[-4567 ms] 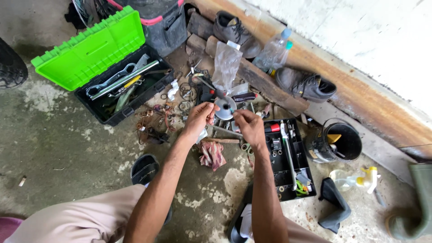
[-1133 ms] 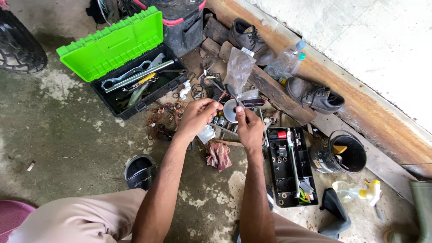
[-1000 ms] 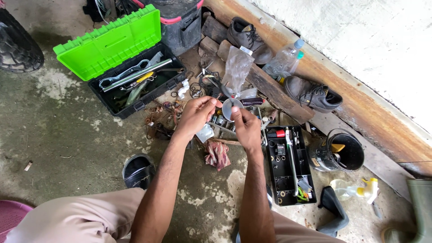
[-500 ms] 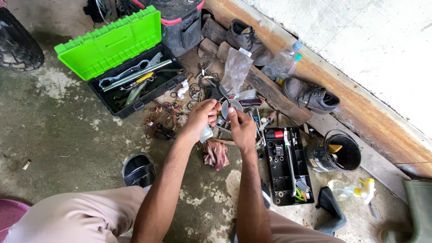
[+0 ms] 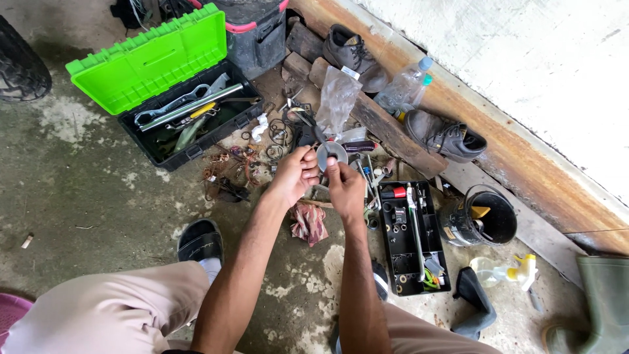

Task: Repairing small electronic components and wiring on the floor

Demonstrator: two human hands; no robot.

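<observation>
Below me, on the stained concrete floor [image 5: 85, 196], sit an open green-lidded black plastic toolbox [image 5: 167, 85] and a black socket tray [image 5: 413, 239]. Above them, my left hand [image 5: 293, 176] and right hand [image 5: 345, 190] pinch a small round grey metal disc [image 5: 331, 155] with fingers on its rim. It looks stiff, light and smooth, so probably best held by its edge.

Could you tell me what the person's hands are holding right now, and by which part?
Both the left hand and right hand pinch a small round grey metal disc by its lower rim.
</observation>
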